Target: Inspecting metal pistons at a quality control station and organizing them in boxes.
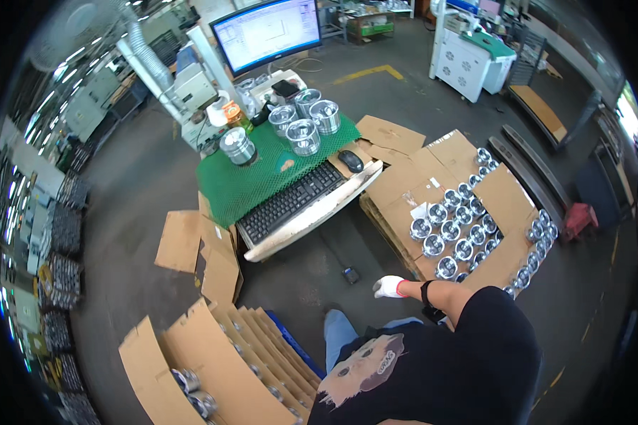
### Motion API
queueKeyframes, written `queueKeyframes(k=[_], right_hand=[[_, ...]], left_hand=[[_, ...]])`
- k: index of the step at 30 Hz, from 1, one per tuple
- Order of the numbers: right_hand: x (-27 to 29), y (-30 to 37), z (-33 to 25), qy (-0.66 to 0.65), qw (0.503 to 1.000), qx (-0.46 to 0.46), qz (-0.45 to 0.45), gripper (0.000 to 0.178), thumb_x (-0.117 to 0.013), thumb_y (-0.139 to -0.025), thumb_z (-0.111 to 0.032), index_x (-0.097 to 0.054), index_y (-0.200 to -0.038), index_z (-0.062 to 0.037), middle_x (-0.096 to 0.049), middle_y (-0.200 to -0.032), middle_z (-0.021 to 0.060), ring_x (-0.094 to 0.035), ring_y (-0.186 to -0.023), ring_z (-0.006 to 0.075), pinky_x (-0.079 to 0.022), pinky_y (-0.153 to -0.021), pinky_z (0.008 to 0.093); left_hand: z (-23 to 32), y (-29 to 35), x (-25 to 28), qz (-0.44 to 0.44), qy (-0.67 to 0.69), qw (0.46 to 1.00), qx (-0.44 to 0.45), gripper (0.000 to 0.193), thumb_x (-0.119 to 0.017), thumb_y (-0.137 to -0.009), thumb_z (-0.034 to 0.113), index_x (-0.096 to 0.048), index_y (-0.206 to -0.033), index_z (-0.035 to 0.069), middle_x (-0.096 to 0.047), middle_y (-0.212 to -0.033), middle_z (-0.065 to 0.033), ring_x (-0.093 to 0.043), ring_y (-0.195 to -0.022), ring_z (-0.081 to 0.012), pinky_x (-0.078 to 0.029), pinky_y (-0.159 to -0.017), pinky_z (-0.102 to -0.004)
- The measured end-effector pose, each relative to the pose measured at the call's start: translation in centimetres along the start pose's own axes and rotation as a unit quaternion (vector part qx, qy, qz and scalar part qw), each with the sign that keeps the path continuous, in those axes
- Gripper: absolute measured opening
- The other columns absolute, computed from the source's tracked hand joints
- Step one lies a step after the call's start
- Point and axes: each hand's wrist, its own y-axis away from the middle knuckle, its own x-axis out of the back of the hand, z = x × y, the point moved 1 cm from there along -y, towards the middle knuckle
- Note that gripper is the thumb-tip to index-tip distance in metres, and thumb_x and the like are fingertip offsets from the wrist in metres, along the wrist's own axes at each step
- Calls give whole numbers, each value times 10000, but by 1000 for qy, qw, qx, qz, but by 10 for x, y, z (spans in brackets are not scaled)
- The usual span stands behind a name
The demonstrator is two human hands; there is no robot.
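My right hand (pixel 388 287), in a white glove with a red cuff, hangs over the floor between the workbench and a carton of metal parts. Nothing shows in it, and its fingers look loosely extended. My left hand is out of the picture. Closest to the right hand are shiny round metal parts (pixel 446 267) standing in rows on cardboard (pixel 397 185). A small black foot pedal (pixel 351 275) lies on the floor ahead of it. On the green mat (pixel 223 185) of the bench stand several cup-shaped metal parts (pixel 303 137).
A keyboard (pixel 293 202) and mouse (pixel 351 161) sit along the bench's front edge, below a monitor (pixel 266 35). At lower left, a carton with cardboard dividers (pixel 213 340) holds more metal parts. A white machine cabinet (pixel 468 67) stands at far right, near dark metal rails (pixel 528 166).
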Motion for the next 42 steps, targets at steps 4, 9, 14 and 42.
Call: queueKeyframes(k=[4, 9, 14, 42], right_hand=[[18, -7, -13, -14, 997, -79, 18, 457, -648, -747, -318, -645, -1117, -50, -648, -1112, 141, -596, -1062, 283, -444, -931, 339], [69, -35, -42, -195, 959, -112, 174, 442, -660, -773, -274, -624, -1149, -44, -656, -1094, 138, -622, -1017, 237, -456, -911, 322], [153, -67, -93, -283, 919, -21, 276, 368, -604, -829, -208, -609, -1151, -28, -666, -1066, 126, -632, -995, 215, -476, -871, 309], [450, -273, -122, -313, 760, 160, 547, 350, -528, -879, -278, -597, -1114, -27, -605, -1094, 165, -557, -1039, 339, -419, -918, 417]], left_hand=[[75, -45, -4, -17, -118, 993, 14, 481, -501, -906, 355, -551, -1203, -21, -594, -1191, -173, -550, -1104, -257, -394, -966, -363], [159, -112, -32, -23, -262, 965, 13, 503, -485, -905, 362, -539, -1205, -38, -582, -1206, -190, -541, -1128, -260, -379, -989, -366], [355, -167, -152, -41, -127, 908, -398, 347, -605, -872, 248, -612, -1099, -15, -616, -1137, -157, -568, -1067, -273, -421, -936, -352], [512, -220, -375, 252, -621, 644, -369, 165, -623, -725, 230, -550, -659, 98, -547, -737, -97, -550, -709, -291, -426, -589, -421]])
